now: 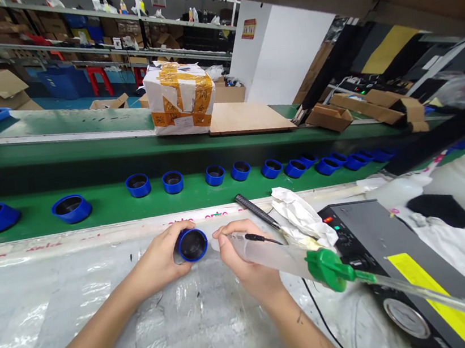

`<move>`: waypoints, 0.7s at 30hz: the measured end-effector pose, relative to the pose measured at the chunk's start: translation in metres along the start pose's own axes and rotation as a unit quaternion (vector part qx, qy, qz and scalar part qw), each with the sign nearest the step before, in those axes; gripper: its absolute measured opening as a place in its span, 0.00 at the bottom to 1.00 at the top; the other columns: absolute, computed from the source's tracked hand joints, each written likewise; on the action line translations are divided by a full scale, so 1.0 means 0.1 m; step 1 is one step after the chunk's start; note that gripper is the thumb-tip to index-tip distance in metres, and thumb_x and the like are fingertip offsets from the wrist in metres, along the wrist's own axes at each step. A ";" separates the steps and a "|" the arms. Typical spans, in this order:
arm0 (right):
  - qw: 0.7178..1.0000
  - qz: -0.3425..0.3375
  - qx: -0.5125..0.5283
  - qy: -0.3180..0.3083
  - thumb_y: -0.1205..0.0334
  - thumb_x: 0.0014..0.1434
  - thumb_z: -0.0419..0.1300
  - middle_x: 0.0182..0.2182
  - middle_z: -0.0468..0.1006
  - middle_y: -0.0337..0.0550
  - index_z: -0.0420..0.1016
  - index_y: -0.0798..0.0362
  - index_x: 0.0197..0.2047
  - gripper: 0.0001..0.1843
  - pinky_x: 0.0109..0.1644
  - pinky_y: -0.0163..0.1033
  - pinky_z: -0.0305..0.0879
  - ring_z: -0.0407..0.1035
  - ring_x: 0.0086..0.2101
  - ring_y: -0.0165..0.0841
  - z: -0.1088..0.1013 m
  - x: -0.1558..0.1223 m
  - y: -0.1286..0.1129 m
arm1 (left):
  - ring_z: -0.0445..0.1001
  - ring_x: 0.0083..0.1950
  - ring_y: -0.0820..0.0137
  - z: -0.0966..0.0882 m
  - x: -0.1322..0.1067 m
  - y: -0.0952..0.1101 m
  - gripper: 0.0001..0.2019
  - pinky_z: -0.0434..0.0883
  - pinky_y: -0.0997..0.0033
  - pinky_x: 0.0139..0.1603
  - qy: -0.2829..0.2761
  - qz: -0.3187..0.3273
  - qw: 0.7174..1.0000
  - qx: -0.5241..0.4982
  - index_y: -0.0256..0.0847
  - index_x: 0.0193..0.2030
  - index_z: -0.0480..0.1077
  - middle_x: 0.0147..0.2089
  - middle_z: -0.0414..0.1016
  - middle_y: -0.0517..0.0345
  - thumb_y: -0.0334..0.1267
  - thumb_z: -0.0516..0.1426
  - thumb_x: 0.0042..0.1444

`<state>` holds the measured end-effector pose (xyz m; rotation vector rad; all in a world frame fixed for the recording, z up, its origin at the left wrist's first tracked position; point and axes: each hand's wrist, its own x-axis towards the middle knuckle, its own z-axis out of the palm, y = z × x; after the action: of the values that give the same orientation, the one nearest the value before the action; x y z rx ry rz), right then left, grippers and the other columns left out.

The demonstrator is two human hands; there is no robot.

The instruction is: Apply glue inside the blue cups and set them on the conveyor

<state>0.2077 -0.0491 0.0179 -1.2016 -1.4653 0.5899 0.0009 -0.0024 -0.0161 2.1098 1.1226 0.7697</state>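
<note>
My left hand [167,258] is closed around a blue ring-shaped cup [200,254] with a black inside, its opening tilted toward me. In my right hand [248,263] is a translucent glue dispensing syringe [287,261] with a green cap [328,270], from which a clear tube runs off to the lower right. A black plug and cord [258,238] lie along the syringe barrel. The syringe's front end points at the cup's right rim, with a small gap between them. Both hands are above the plastic-covered bench [80,291].
Behind the bench, a green conveyor belt [104,208] carries several similar blue cups [172,182]. To the right are a black-handled tool [257,211], crumpled white tissue [302,216] and a grey dispenser box [379,246] with a gauge. A taped carton [179,98] stands on the ledge beyond.
</note>
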 end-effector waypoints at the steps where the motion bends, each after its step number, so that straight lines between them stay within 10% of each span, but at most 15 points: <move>1: 1.000 -0.002 -0.002 -0.004 0.62 0.61 0.66 0.33 0.86 0.42 0.77 0.48 0.37 0.02 0.41 0.41 0.75 0.82 0.35 0.39 -0.01 0.00 -0.01 | 0.76 0.63 0.55 0.00 0.00 0.00 0.29 0.74 0.57 0.62 0.000 0.003 1.000 0.000 0.46 0.59 0.65 0.62 0.75 0.51 0.28 0.61 0.49; 21: 0.996 0.050 -0.010 -0.067 0.58 0.58 0.64 0.27 0.84 0.40 0.77 0.49 0.32 0.05 0.36 0.40 0.73 0.80 0.29 0.37 0.03 -0.02 -0.12 | 0.77 0.59 0.57 -0.02 0.01 0.06 0.26 0.74 0.58 0.60 -0.008 -0.003 1.000 -0.002 0.44 0.57 0.64 0.60 0.75 0.50 0.31 0.62 0.51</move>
<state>0.2005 -0.0547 0.0261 -1.2772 -1.5336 0.7368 0.0027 -0.0043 -0.0098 2.1043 1.1186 0.7504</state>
